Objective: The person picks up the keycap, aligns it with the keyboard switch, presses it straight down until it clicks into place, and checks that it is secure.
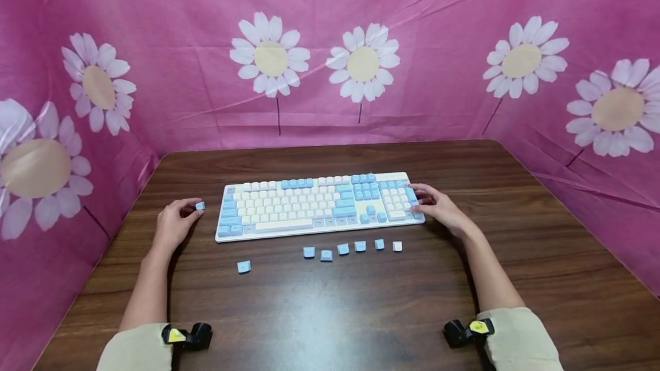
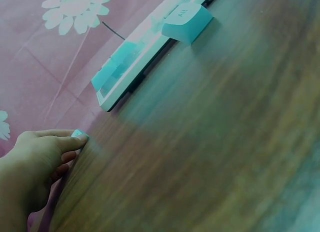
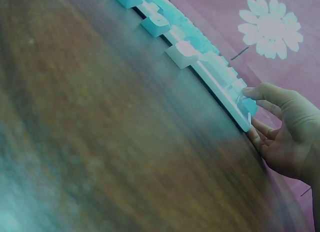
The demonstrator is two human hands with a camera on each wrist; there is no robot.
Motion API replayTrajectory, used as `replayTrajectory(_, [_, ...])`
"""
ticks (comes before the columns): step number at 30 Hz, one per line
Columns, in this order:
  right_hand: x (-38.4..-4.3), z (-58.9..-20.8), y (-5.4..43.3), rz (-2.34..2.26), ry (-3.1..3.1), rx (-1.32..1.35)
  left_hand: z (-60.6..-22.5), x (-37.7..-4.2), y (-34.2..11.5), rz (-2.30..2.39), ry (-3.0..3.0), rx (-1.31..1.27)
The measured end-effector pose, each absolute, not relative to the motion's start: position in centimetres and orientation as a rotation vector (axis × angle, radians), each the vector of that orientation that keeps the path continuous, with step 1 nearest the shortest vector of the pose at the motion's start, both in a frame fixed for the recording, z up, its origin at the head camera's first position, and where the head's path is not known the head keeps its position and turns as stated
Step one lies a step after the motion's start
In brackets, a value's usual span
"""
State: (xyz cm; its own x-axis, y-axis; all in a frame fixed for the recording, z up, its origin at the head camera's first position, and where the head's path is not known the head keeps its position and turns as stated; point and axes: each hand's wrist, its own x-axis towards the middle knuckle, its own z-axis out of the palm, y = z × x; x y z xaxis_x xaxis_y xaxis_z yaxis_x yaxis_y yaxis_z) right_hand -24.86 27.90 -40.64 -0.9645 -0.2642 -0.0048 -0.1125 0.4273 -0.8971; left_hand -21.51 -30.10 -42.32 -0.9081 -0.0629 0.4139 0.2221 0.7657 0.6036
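Head view shows a pink cloth with white daisies [image 1: 330,44] hung behind and to both sides of a dark wooden tabletop [image 1: 330,314]. On the tabletop lies a white and blue keyboard [image 1: 314,205], set crosswise in front of the person. The right hand [image 1: 438,206] rests at the keyboard's right end, its fingers curled round the corner edge, thumb on top, as the right wrist view shows. The left hand [image 1: 174,225] lies on the tabletop just beside the keyboard's left end, not touching it, its fingers pinched together on a small blue keycap [image 1: 200,205] held at the fingertips. In front of the keyboard sits a row of six loose keycaps [image 1: 352,248], five blue and one white, well apart from either hand. One more blue keycap [image 1: 244,267] lies alone to the left of that row.
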Motion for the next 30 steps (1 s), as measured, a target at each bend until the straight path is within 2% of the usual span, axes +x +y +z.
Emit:
replayTrajectory(13, [-24.4,-40.0,27.4,-1.593,2.499,-0.345,-42.0,-21.5,-30.0,-0.929,-2.584,-0.079])
replayTrajectory(30, [-25.1,-40.7,27.9,-1.583,2.509,-0.326,-39.4,-22.9,-28.9,-0.959,-2.652,-0.127])
